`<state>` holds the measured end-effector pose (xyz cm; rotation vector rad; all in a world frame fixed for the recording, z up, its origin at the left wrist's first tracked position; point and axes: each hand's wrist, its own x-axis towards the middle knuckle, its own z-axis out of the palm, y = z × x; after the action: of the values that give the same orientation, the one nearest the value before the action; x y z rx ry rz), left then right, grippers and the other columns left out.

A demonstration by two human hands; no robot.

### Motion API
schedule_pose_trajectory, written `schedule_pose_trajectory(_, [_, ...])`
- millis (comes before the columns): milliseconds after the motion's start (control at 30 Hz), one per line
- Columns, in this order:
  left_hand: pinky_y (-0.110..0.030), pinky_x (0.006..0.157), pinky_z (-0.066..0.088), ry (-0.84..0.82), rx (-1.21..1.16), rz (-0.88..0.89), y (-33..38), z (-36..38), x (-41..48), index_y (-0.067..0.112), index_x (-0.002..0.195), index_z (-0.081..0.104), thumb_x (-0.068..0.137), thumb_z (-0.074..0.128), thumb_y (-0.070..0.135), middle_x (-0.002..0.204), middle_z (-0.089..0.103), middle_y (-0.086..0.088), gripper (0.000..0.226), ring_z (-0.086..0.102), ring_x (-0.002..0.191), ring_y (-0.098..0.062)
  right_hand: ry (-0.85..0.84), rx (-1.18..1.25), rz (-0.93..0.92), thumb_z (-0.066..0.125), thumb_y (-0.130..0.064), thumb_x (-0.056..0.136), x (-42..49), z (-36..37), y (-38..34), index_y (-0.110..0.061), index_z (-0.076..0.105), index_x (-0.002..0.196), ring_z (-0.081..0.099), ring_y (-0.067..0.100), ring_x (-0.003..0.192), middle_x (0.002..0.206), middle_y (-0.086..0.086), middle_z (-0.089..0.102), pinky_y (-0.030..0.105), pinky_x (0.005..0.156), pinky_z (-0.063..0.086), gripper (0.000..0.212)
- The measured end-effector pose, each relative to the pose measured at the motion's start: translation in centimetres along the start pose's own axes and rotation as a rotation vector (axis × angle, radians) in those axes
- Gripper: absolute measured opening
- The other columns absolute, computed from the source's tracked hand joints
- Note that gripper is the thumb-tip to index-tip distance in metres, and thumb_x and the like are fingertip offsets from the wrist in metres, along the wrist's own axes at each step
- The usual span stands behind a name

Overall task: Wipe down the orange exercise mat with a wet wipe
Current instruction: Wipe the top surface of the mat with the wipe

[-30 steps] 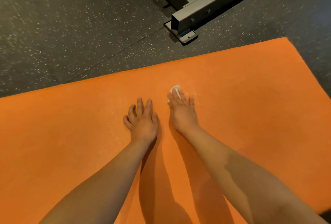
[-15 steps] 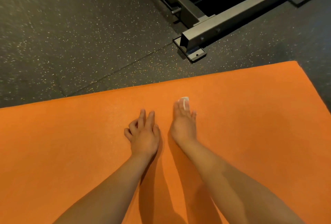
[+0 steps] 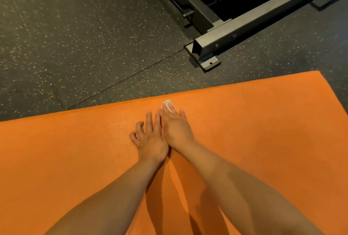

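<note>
A dark rubber gym floor (image 3: pixel 75 46) flecked with pale specks fills the far half of the view. Nearer lies the orange exercise mat (image 3: pixel 56 159), its long axis running left to right, with the far edge slanting away toward the right.

Left of centre, the left hand (image 3: pixel 150 140) rests palm down on the mat. Its longer fingers are straight, the two outer ones are slightly bent, and it holds nothing. Just to its right and touching it along the side is the right hand (image 3: pixel 176 131), also palm down, with straight fingers pressing the wet wipe (image 3: pixel 166 104) flat against the mat. Only a small pale tip of the wipe shows past and between the fingertips, so how it is folded underneath cannot be told.

The wipe sits just short of the mat's far edge, ahead of both hands, and the right hand alone bears on it. Little mat remains beyond it, so the next stroke probably has to go sideways or back toward the body. The left hand blocks the leftward path, while the long stretch of mat to the right lies open.

At the far right, the grey metal frame (image 3: pixel 244 27) of a machine stands on the floor, apart from the mat's corner.
</note>
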<state>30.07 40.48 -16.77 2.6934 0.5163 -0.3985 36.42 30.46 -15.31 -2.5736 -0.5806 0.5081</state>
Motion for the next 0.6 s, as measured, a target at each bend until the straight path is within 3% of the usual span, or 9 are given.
schedule_pose_trajectory(67, [-0.051, 0.115, 0.007, 0.008, -0.016, -0.015, 0.2, 0.0, 0.0, 0.043, 0.157, -0.006, 0.103, 0.017, 0.049, 0.165, -0.021, 0.013, 0.059, 0.002, 0.144, -0.027, 0.02, -0.093, -0.001, 0.045, -0.015, 0.099, 0.4, -0.8, 1.6, -0.025, 0.015, 0.162, -0.008, 0.008, 0.155, 0.17, -0.008, 0.003, 0.051, 0.125, -0.007, 0.071])
schedule_pose_trajectory(200, [-0.054, 0.116, 0.002, 0.007, -0.032, -0.015, 0.4, 0.0, 0.2, 0.043, 0.157, -0.006, 0.104, 0.017, 0.047, 0.165, -0.021, 0.012, 0.059, -0.001, 0.145, -0.027, 0.166, -0.094, 0.269, 0.041, -0.005, 0.093, 2.2, -1.4, 2.0, -0.019, 0.004, 0.163, -0.016, 0.014, 0.155, 0.17, -0.004, -0.005, 0.05, 0.123, -0.011, 0.08])
schedule_pose_trajectory(400, [-0.055, 0.117, -0.002, 0.01, -0.038, -0.007, -0.2, 0.6, 0.7, 0.042, 0.156, -0.01, 0.101, 0.031, 0.043, 0.163, -0.026, 0.014, 0.068, -0.003, 0.147, -0.028, 0.042, -0.015, -0.023, 0.047, -0.022, 0.101, 3.2, 0.3, 0.1, -0.02, 0.019, 0.161, -0.005, 0.01, 0.155, 0.169, -0.004, 0.009, 0.041, 0.123, -0.012, 0.066])
schedule_pose_trajectory(600, [-0.051, 0.119, -0.006, 0.02, -0.199, 0.05, -0.6, -0.1, 0.2, 0.036, 0.157, -0.009, 0.093, 0.048, 0.037, 0.165, -0.019, 0.015, 0.086, -0.003, 0.148, -0.019, -0.051, 0.031, -0.045, 0.044, -0.019, 0.102, 1.8, 0.4, -0.5, -0.029, 0.019, 0.161, -0.002, 0.003, 0.154, 0.169, -0.01, 0.01, 0.042, 0.123, -0.012, 0.065])
